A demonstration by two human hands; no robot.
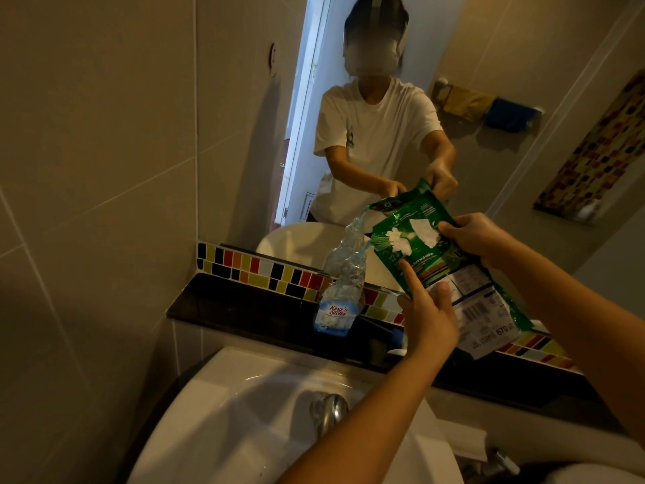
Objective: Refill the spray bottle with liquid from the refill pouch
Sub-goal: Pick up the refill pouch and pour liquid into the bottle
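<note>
I am holding the green refill pouch (436, 270) tipped over the clear bottle (340, 291) with both hands. My right hand (478, 239) grips the upper edge of the pouch, fingers closed over the front and thumb behind where I cannot see it. My left hand (427, 319) supports it from below: the forefinger lies straight along the green front, the thumb presses on the white back panel, and the other fingers are curled underneath, so the pouch is pinched between them.

A thin stream of pale blue liquid (366, 244) runs from the pouch's lowered corner into the neck of the bottle. The bottle stands upright on the dark ledge (244, 309) behind the white sink (244, 413), close to the mirror (419, 99), with its top off. Its blue and white label reads "King's Stella".

On the pouch I can read "670" beside a barcode on the white panel; the green face shows a white flower and lines of small print too blurred to make out.

A band of coloured tiles (265, 270) runs along the back of the ledge. The chrome tap (328, 410) sits below my left forearm.
</note>
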